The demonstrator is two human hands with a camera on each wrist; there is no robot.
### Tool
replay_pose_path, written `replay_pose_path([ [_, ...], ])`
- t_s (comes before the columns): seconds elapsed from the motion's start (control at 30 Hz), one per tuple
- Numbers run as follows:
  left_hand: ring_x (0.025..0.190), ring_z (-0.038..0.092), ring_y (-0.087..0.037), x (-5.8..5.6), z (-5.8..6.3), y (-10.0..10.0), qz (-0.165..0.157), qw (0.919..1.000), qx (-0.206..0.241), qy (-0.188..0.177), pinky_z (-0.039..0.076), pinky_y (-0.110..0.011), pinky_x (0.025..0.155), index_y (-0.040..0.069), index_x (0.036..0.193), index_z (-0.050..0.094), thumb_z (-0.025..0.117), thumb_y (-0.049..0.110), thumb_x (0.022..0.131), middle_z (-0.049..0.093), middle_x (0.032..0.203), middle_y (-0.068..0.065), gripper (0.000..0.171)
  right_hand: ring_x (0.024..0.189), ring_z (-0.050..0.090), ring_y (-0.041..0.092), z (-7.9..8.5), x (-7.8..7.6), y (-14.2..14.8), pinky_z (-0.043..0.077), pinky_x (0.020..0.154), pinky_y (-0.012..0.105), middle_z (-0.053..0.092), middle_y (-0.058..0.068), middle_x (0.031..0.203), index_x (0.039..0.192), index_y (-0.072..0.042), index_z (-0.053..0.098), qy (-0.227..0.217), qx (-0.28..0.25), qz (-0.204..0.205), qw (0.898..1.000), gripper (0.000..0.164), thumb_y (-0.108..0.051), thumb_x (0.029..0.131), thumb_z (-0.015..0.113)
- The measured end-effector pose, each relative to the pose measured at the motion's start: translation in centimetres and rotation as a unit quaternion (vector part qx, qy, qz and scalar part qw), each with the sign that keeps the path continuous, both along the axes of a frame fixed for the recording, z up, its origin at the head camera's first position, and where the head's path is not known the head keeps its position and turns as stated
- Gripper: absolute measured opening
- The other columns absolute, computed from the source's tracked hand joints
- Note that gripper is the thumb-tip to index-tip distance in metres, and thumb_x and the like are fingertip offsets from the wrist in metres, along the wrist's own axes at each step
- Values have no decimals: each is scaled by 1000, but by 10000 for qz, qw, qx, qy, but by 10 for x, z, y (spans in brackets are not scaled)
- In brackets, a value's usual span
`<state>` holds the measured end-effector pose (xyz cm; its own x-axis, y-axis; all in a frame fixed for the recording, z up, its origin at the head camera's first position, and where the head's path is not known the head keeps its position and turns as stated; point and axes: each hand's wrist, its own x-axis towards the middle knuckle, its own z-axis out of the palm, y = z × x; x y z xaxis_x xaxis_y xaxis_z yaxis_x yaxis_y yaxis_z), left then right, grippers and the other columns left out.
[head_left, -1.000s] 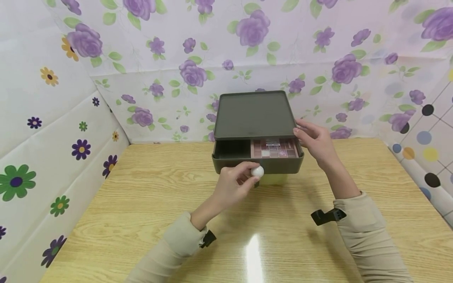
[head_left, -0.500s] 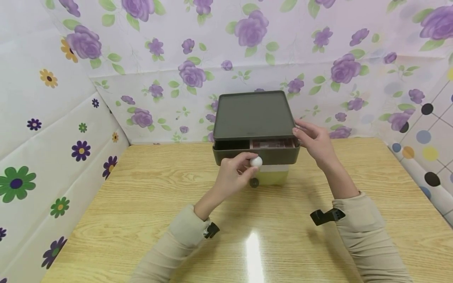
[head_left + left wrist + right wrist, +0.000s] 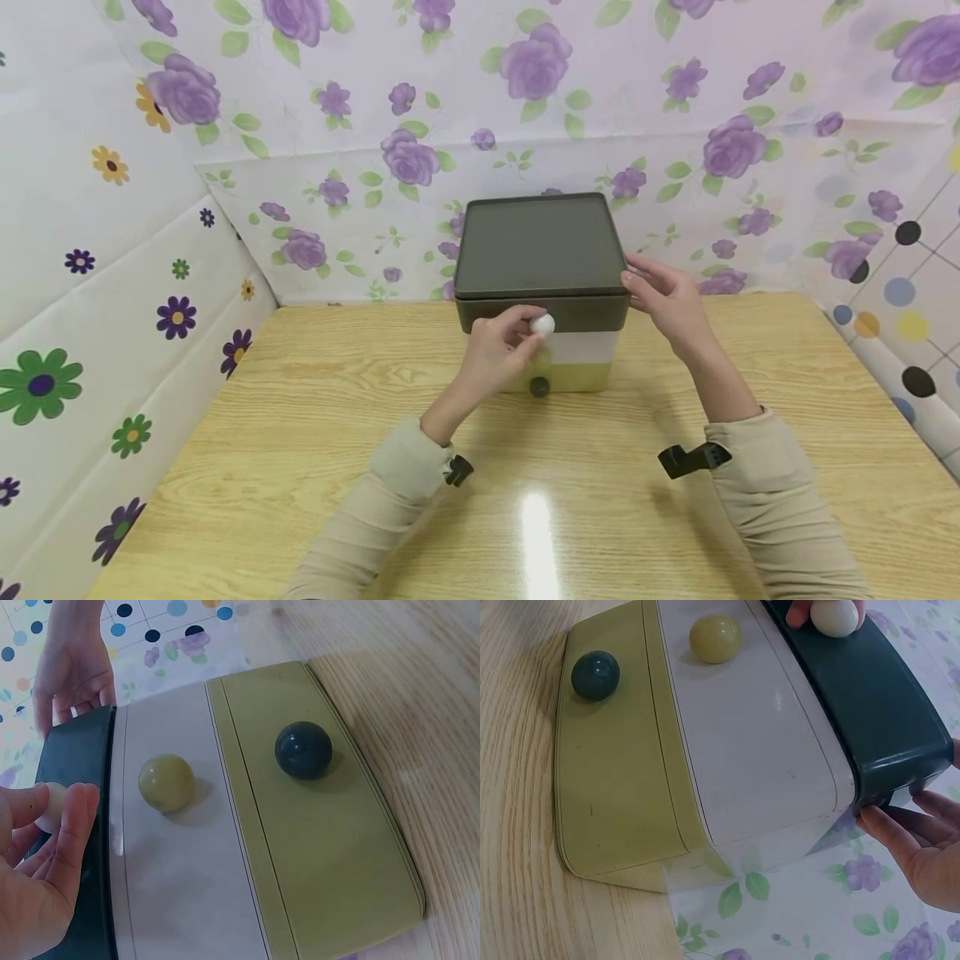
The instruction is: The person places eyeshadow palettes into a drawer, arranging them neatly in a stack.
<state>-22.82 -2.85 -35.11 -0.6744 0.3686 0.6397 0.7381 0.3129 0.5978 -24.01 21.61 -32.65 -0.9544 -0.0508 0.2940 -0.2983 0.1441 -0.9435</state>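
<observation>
A small drawer cabinet (image 3: 540,242) stands against the back wall, with a dark green top, a white middle drawer (image 3: 180,870) and a yellow-green bottom drawer (image 3: 337,855). My left hand (image 3: 491,358) pinches the round white knob (image 3: 543,324) on the dark green top drawer (image 3: 585,314), which sits flush under the lid. Thumb and fingers of my right hand (image 3: 670,308) touch the cabinet's upper right side and front corner. The middle drawer has a yellow knob (image 3: 166,783), and the bottom one a dark green knob (image 3: 303,750).
The cabinet rests on a wood-grain table (image 3: 300,433) near its back edge. Flower-patterned sheeting (image 3: 337,100) hangs behind it and on the left; dotted sheeting (image 3: 911,292) covers the right. A black wrist camera mount (image 3: 693,460) sits on the right sleeve.
My left hand has pushed the top drawer in by its white knob, from partly open to shut, hiding its dark compartment and pinkish printed contents. My right hand has stayed at the cabinet's side.
</observation>
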Motion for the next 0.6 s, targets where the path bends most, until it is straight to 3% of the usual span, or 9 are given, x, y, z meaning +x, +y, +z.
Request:
replay_pose_path([
  [0.2,60,65,-17,-4,0,2,159,9999,-29,-23,50,-16,57,-2,100,63,67,0,79,68,78,-13,21,108,56,17,-1,-2,1,50,80,22,48,24,127,131,5,43,50,-145,39,9999,49,-21,91,56],
  [0.37,59,65,-18,2,-3,-5,88,9998,-9,192,50,-15,54,-3,106,61,64,3,83,68,81,-14,24,106,56,14,-3,-1,3,50,80,24,45,27,129,132,6,42,19,62,71,10000,50,-23,92,54],
  [0.5,61,65,-20,11,-6,-29,206,9979,229,573,51,-19,52,-5,109,60,61,4,84,67,81,-16,27,111,53,21,-9,7,16,47,88,33,45,22,131,135,0,40,27,961,-211,9951,52,-30,94,50],
  [0.6,67,65,-25,16,-9,-56,626,9949,270,742,53,-26,54,-7,110,59,61,8,84,66,88,-19,31,121,43,32,-18,20,33,41,94,44,42,19,136,139,-6,36,178,1825,-484,9819,54,-33,94,49],
])
